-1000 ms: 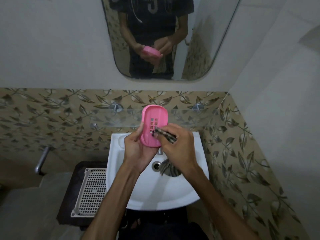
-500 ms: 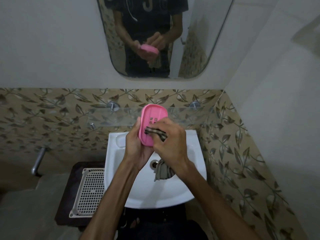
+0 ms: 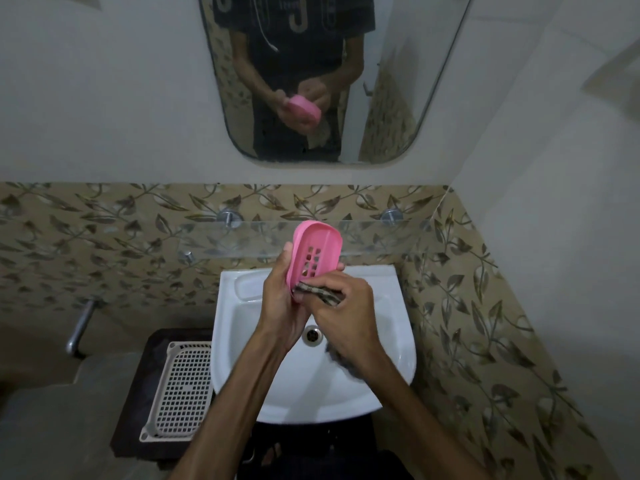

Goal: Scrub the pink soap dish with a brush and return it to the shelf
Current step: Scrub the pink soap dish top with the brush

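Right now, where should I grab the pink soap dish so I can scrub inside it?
Hold the soap dish by its long sides from behind, as the left hand does. Its open, holed face tilts toward you, leaving it free for the right hand.

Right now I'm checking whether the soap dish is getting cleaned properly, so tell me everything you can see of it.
The soap dish is a pink oval tray, plastic by its look, with a raised rim and a block of small rectangular drain holes in its floor. It is held nearly upright above the sink, in front of the glass shelf, hollow side toward the camera. The left hand grips its left edge, fingertips showing at its right edge. The right hand presses a dark patterned scrubbing piece against its lower end. The mirror shows its plain back.
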The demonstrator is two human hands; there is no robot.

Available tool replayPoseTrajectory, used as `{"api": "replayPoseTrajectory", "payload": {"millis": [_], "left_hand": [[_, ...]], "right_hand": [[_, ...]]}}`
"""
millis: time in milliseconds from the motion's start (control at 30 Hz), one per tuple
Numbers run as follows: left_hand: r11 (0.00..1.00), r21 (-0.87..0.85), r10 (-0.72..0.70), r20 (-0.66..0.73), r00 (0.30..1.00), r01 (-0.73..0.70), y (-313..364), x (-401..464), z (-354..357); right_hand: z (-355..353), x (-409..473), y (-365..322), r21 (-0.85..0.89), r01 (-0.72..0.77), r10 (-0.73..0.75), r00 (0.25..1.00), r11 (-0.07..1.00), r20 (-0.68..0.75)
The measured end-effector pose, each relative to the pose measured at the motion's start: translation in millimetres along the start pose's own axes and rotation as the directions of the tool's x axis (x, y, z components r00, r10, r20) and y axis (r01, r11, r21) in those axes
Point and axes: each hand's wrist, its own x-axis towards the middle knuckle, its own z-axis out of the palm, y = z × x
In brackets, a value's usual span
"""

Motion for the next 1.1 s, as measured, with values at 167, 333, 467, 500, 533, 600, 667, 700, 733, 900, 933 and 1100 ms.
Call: {"api": "replayPoseTrajectory", "payload": {"millis": [167, 333, 467, 500, 533, 600, 667, 700, 733, 900, 933, 1100], "left_hand": [[0.993, -0.115, 0.021, 0.01, 1.0, -0.02, 2, -1, 4], [0.991, -0.13, 0.024, 0.029, 0.999, -0.021, 0, -10, 9], [0.998, -0.042, 0.057, 0.027, 0.998, -0.055, 6, -9, 7], [0.998, -0.038, 0.057, 0.024, 0.998, -0.056, 8, -8, 6], [0.997, -0.051, 0.051, 0.012, 0.999, -0.05, 9, -7, 3], [0.997, -0.064, 0.051, -0.015, 0.999, -0.052, 13, -4, 1], [0.997, -0.035, 0.063, -0.022, 0.998, -0.064, 14, -2, 0], [0.997, -0.027, 0.067, -0.02, 0.998, -0.067, 13, -2, 1], [0.997, -0.027, 0.069, -0.014, 0.998, -0.069, 12, -3, 3], [0.995, -0.042, 0.089, 0.042, 0.995, -0.088, 13, -4, 11], [0.995, -0.056, 0.087, 0.043, 0.995, -0.084, 14, -4, 11], [0.995, -0.096, 0.023, -0.002, 1.0, -0.023, 21, -1, 7]], "right_hand": [[8, 17, -15, -0.052, 0.195, -0.199, 0.978, 0.979, -0.066], [4, 56, -28, -0.318, 0.324, -0.385, 0.91, 0.891, -0.152], [-3, 58, -23, -0.389, 0.221, -0.319, 0.924, 0.894, -0.211], [-4, 50, -17, -0.356, 0.216, -0.3, 0.933, 0.909, -0.199], [-4, 40, -12, -0.313, 0.231, -0.288, 0.946, 0.921, -0.15], [-3, 18, -3, -0.235, 0.255, -0.265, 0.964, 0.938, -0.012], [-5, 12, 1, -0.204, 0.248, -0.247, 0.969, 0.947, 0.029], [-6, 16, 2, -0.215, 0.243, -0.25, 0.968, 0.946, -0.005], [-6, 22, 1, -0.237, 0.241, -0.261, 0.964, 0.941, -0.058], [0, 57, -17, -0.175, 0.234, -0.275, 0.924, 0.956, -0.267], [1, 59, -18, -0.143, 0.231, -0.262, 0.928, 0.962, -0.265], [1, 34, -11, -0.208, 0.439, -0.427, 0.899, 0.874, 0.101]]}}
